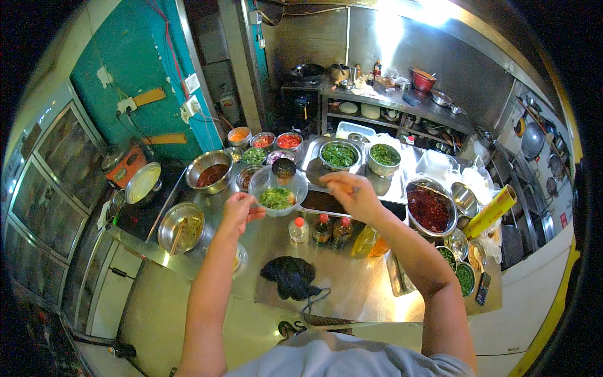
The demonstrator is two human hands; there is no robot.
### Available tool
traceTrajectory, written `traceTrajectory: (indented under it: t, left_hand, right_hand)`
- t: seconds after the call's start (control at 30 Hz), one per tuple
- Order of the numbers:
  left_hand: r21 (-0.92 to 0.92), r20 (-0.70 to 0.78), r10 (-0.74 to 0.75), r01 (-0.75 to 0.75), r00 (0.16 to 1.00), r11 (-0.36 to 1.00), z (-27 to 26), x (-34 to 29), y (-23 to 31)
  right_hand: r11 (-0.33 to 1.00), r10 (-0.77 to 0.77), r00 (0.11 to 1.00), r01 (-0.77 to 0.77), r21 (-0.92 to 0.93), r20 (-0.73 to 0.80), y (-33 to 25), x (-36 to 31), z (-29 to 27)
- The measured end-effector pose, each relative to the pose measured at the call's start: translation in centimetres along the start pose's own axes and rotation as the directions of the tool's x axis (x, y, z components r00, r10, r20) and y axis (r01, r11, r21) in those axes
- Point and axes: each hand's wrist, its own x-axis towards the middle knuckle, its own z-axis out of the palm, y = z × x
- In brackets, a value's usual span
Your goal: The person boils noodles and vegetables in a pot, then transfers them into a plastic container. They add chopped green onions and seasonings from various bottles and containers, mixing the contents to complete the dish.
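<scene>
My left hand grips the rim of a clear plastic bowl, its fingers closed at the bowl's left side. Chopped greens lie in the bowl. My right hand is closed round the handle of a ladle. The ladle's dark head hangs over the far part of the bowl, and something brownish shows in or below it. Just beyond stand small bowls of chopped red pepper and chopped green pieces. Right of these sits a metal bowl of leafy greens.
Bottles stand nearer me, before a dark pan. A black cloth-like heap lies on the steel table. A large bowl of red chili oil and a yellow roll are on the right; metal bowls stand left.
</scene>
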Motion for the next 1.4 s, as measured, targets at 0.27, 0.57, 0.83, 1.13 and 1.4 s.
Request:
traceTrajectory:
  t: [0.27,0.57,0.83,1.13,1.4]
  left_hand:
    - [-0.169,0.109,0.011,0.008,0.994,0.986,0.3,-1.2,0.7]
    - [-0.181,-0.021,-0.008,0.005,1.000,0.984,-2.0,-2.3,-0.3]
    - [-0.255,-0.099,-0.025,-0.001,0.995,0.967,-6.0,-3.5,-2.5]
    - [-0.205,-0.193,0.070,-0.110,0.979,0.973,-10.4,-11.6,-4.5]
    - [-0.255,-0.304,-0.003,-0.079,0.953,0.964,-9.1,-20.3,-7.4]
  right_hand:
    - [0.624,-0.432,0.844,0.534,-0.570,0.318,-1.8,-0.3,0.7]
    - [0.963,-0.210,0.977,0.199,-0.181,-0.042,1.6,-3.2,3.3]
    - [0.703,0.622,0.739,-0.383,0.600,-0.257,4.5,-2.4,-3.4]
    - [0.914,0.260,0.953,-0.190,-0.359,0.155,9.8,-6.3,-6.3]
    - [0.695,0.718,0.653,-0.646,-0.317,0.241,15.6,-4.2,-5.4]
